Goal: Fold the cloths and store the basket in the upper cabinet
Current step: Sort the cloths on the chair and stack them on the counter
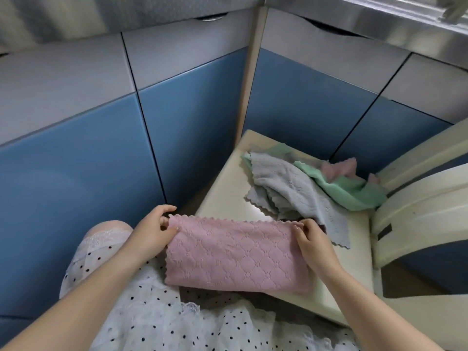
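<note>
Materials: cloth, gloss panels.
Pink cloth point(235, 254) soft, quilted, matt; cabinet doors point(76, 153) glossy, smooth; chair seat point(228, 188) smooth cream.

Blue-and-grey cabinet doors point(76, 153) meet at a corner behind a cream chair point(415, 224). A steel worktop edge point(379, 24) runs above, brightly lit at upper right.

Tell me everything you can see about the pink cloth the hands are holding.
The pink cloth looks soft, with a quilted diamond pattern and zigzag edges. It seems folded once into a wide rectangle. It lies partly on the cream seat, partly over the lap. The left hand and right hand each pinch an upper corner.
</note>
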Demonstrator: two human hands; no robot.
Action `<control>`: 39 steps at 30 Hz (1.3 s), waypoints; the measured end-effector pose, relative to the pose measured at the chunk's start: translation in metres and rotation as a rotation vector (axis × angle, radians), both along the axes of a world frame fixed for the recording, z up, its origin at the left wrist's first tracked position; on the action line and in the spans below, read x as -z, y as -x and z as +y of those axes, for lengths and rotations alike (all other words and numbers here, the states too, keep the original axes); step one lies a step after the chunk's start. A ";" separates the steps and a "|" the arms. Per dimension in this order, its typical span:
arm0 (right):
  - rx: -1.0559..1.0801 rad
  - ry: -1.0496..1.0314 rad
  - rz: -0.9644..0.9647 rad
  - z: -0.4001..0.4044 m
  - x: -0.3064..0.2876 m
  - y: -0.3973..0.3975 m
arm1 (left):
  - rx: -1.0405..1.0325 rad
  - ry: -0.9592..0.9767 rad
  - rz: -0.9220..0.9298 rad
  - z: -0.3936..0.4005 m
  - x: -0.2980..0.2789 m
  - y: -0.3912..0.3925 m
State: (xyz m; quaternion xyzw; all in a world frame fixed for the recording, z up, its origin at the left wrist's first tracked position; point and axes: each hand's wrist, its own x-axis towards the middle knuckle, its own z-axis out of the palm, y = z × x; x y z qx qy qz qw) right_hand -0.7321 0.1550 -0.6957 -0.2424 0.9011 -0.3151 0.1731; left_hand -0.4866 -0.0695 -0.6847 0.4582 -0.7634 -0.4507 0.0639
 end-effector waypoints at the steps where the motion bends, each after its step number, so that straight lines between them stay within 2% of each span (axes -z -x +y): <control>1: -0.003 -0.013 0.011 -0.001 0.001 0.001 | 0.015 0.009 -0.027 -0.001 0.000 0.002; 8: 0.011 -0.048 0.011 0.000 0.002 0.004 | 0.034 -0.019 -0.148 0.001 0.004 0.009; 10: 0.009 0.000 0.067 0.008 -0.003 -0.001 | 0.032 0.150 -0.156 0.004 0.006 0.006; 12: -0.044 0.051 0.241 0.017 -0.005 -0.011 | 0.068 0.449 -0.069 0.015 0.006 0.004; 14: -0.158 0.086 0.406 0.017 0.001 -0.029 | 0.200 0.663 0.027 0.034 0.009 0.011; 17: -0.414 0.096 0.511 -0.005 0.018 -0.059 | 0.453 0.799 -0.037 0.068 0.023 0.033; 20: -0.564 -0.058 0.544 -0.025 0.035 -0.077 | 0.553 0.831 -0.180 0.089 0.037 0.050; 23: -0.587 -0.228 0.568 -0.024 0.043 -0.075 | 0.561 0.837 -0.266 0.091 0.043 0.050; 28: -0.562 -0.334 0.587 -0.008 0.043 -0.064 | 0.575 0.828 -0.323 0.085 0.044 0.043; 31: -0.545 -0.304 0.580 -0.001 0.041 -0.059 | 0.580 0.807 -0.323 0.086 0.037 0.043; 36: -0.625 -0.100 0.625 -0.010 0.028 -0.046 | 0.595 0.835 -0.100 0.102 0.027 0.029; 39: -0.705 -0.098 0.658 -0.011 0.025 -0.036 | 0.638 0.856 -0.178 0.106 0.031 0.025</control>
